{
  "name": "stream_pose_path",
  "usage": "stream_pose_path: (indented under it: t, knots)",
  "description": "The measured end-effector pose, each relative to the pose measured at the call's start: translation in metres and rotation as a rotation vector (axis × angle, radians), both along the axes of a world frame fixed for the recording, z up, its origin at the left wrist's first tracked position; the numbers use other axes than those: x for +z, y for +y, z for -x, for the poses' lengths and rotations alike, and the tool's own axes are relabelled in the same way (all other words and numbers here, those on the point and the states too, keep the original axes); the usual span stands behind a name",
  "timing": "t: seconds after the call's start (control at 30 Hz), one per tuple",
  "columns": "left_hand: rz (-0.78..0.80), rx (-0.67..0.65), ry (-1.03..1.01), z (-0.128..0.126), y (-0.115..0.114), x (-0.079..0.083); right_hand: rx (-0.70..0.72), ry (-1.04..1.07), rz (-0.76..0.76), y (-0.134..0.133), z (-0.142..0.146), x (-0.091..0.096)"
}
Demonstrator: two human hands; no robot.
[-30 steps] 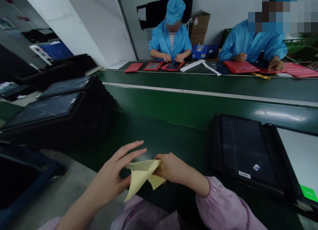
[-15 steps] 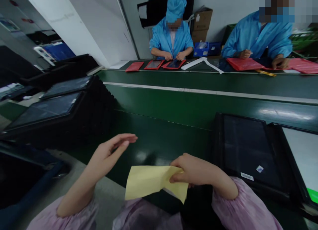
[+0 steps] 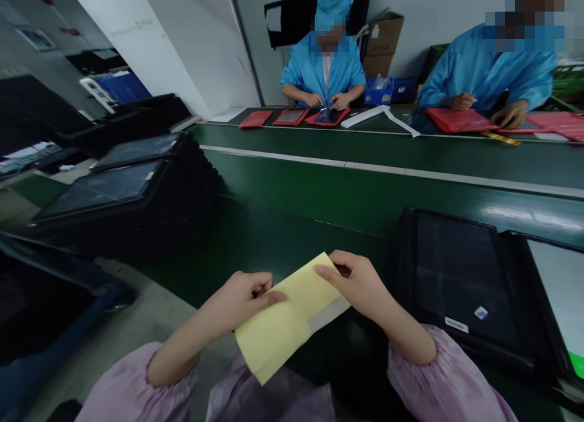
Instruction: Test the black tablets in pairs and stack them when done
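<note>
You sat at a long green tabletop point(image 3: 292, 227) in a work room, with people in blue coats point(image 3: 323, 69) across from you. Your left hand point(image 3: 239, 300) pinched a soft yellow sheet point(image 3: 285, 318), with the thumb on top. Your right hand point(image 3: 358, 282) pinched the far edge the same way. The sheet lay tilted between your hands, above the tabletop. It looked thin and smooth, and a pale gray strip point(image 3: 329, 314) ran across one end. A light, even pinch on both sides was good, because thin sheets bend easily. A black tray point(image 3: 407, 270) holding a dark screen point(image 3: 460, 276) sat just to your right, near your pink sleeve point(image 3: 449, 379).
</note>
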State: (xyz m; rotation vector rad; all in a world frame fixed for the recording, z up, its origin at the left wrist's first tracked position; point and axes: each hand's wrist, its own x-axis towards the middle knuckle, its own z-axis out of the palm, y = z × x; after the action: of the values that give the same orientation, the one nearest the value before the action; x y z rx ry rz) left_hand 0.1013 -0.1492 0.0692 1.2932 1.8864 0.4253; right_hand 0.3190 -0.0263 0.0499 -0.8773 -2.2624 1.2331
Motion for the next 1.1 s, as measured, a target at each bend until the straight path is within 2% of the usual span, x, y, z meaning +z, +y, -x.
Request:
stream_pose_path:
  t: [0.1,0.2,0.27,0.33,0.43,0.5,0.6,0.67,0.73,0.83,0.93,1.0,1.1]
  knots:
    - [-0.087,0.2,-0.163,-0.008,-0.001,-0.006,-0.015,0.126,-0.152,-0.023,0.0,0.0]
    - [-0.127,0.447,-0.482,-0.02,-0.001,-0.009,0.08,0.233,-0.568,-0.051,0.002,-0.003]
    - [-0.145,0.591,-0.677,-0.027,-0.002,-0.011,0.111,0.196,-0.83,-0.064,0.005,-0.009]
    - [-0.166,0.69,-0.814,-0.034,-0.004,-0.013,0.112,0.098,-0.945,-0.07,0.009,-0.017]
    - [-0.192,0.738,-0.911,-0.037,-0.008,-0.016,0.189,0.015,-0.987,-0.074,0.015,-0.023]
    - [-0.225,0.74,-0.878,-0.029,-0.013,-0.016,0.31,0.016,-0.948,-0.075,0.014,-0.021]
    - [-0.27,0.678,-0.701,0.001,-0.031,-0.014,0.42,0.082,-0.844,-0.074,0.008,-0.01]
    - [-0.182,0.589,-0.612,0.021,-0.054,-0.015,0.397,0.143,-0.786,-0.07,0.003,-0.002]
    - [0.015,0.474,-0.591,0.028,-0.085,-0.022,0.348,0.194,-0.768,-0.064,0.0,0.005]
    - [0.298,0.262,-0.532,0.009,-0.133,-0.049,0.308,0.229,-0.781,-0.059,0.0,0.007]
    - [0.359,0.17,-0.344,-0.02,-0.165,-0.086,0.318,0.231,-0.801,-0.059,0.002,0.003]
    - [0.332,0.142,-0.205,-0.031,-0.171,-0.109,0.344,0.226,-0.825,-0.06,0.003,0.0]
    - [0.255,0.086,-0.015,-0.036,-0.163,-0.13,0.37,0.215,-0.864,-0.057,0.005,-0.004]
